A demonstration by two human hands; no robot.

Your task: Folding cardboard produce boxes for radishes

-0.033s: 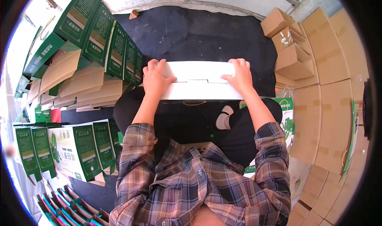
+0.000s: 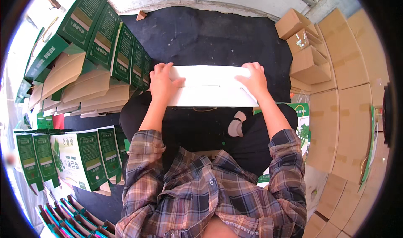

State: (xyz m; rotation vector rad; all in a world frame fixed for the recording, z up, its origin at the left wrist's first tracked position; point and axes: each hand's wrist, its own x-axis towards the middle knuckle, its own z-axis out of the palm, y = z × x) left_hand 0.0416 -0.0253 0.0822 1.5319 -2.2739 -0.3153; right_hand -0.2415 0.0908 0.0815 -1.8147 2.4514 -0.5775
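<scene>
A white cardboard carton [image 2: 201, 96] is in front of me over my lap, its long white side facing up with a slit-like seam across the middle. My left hand [image 2: 165, 83] grips its left end, thumb on the white face and fingers over the far edge. At the right end my right hand [image 2: 254, 83] holds it the same way, thumb pressed inward near the seam. A thin cord handle [image 2: 205, 109] shows at the carton's near lower edge. The carton's underside is hidden.
Green printed cartons [image 2: 98, 41] with open brown flaps are stacked on the left. White-and-green cartons [image 2: 71, 154] stand below them. Brown boxes [image 2: 323, 124] line the right side. Black sheeting [image 2: 210, 32] covers the floor ahead, with a brick piece [image 2: 141, 15] at its far edge.
The carton's top has shifted slightly and the tab at its middle seam shows less than before. Both hands keep their hold at the ends, with my right thumb a little farther in.
</scene>
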